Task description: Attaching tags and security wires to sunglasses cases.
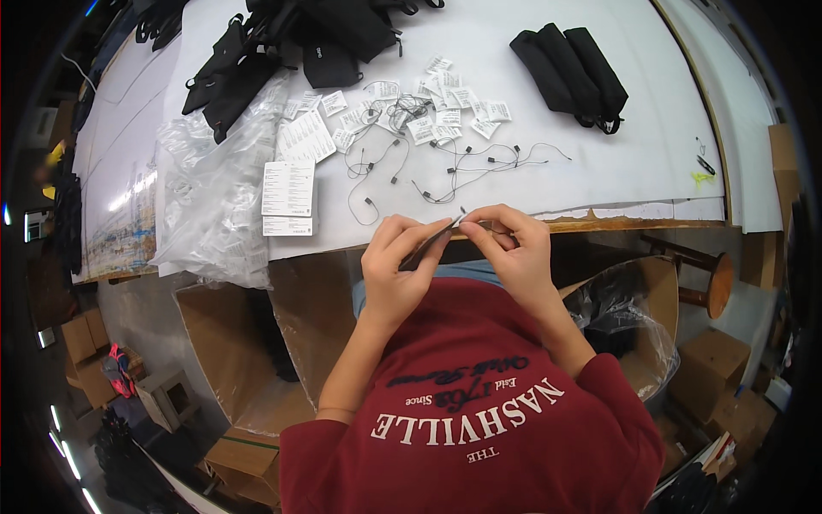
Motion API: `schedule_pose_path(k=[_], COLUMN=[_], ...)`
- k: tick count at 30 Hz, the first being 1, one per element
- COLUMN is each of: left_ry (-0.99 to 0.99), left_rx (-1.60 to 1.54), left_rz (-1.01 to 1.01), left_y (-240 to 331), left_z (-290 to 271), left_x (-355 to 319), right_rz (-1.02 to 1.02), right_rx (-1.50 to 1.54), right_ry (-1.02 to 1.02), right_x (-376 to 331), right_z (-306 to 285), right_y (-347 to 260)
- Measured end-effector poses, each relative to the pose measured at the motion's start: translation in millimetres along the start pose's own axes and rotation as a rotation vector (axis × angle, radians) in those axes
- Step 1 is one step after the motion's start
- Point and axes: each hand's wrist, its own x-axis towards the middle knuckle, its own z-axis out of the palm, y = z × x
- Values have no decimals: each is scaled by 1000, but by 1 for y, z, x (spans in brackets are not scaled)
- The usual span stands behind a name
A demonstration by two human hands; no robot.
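Note:
Just off the table's near edge, my left hand (399,261) pinches a thin card tag (430,246), dark on the face I see and turned nearly edge-on. My right hand (515,248) meets it at the upper tip, thumb and forefinger pressed together. A small dark bit sticks up there; what the right fingers grip is too small to tell. Beyond the hands, several thin dark tag strings (451,170) with small black clasps lie loose on the table. Small white printed packets (447,101) are scattered behind them. White printed cards (288,188) form a stack at the left.
A white-covered table (616,171) carries a heap of black pouches (342,30) at the back and several more pouches (569,77) at right. Clear plastic bags (210,188) hang over the near edge. Cardboard boxes (248,351) and a wooden stool (717,285) stand below.

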Motion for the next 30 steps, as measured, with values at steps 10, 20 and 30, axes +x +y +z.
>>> schedule_pose_path(k=[10,20,30], left_ry=[-50,-40,-362], left_rx=[-116,-20,-885], left_rz=[-149,-82,-563], left_y=[3,4,-13], left_z=[1,2,-22], left_x=[-4,-5,-3], right_rz=[50,-152,-83], right_rx=[36,-100,203], right_ry=[20,139,-188], right_x=[-1,0,-1], right_z=[8,19,6], right_y=[5,7,-9])
